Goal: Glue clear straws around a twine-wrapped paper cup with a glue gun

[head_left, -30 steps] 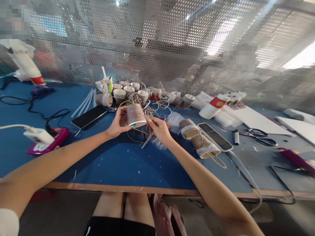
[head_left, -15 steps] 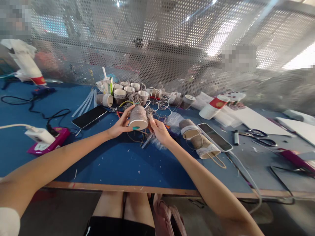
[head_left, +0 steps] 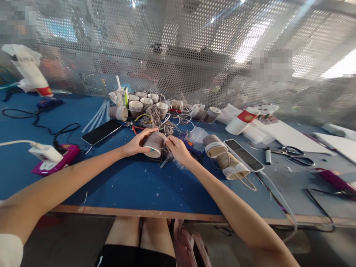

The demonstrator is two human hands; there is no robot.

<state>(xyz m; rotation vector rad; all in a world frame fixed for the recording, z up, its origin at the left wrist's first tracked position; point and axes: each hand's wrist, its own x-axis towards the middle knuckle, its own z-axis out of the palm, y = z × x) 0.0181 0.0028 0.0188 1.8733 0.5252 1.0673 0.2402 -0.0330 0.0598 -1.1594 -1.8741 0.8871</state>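
My left hand is wrapped round a paper cup whose side is wound with grey yarn. The cup lies tilted low over the blue table, its pale rim turned toward me. Against the cup's right side, my right hand is closed in a pinch on the grey yarn; the strand between the fingertips is barely visible. Just behind the cup sits a tangled heap of grey yarn. Pliers with red and yellow handles lie to the left of that heap.
Several yarn-wrapped cups stand at the back. A black phone and a purple power strip lie left. To the right are two wrapped cups, a white-edged phone, a red-banded cup stack and scissors.
The yarn-wound cup has come down toward the table and tilted, so its end now faces lower left. My right hand has shifted slightly along its side, exposing more of the yarn heap behind.
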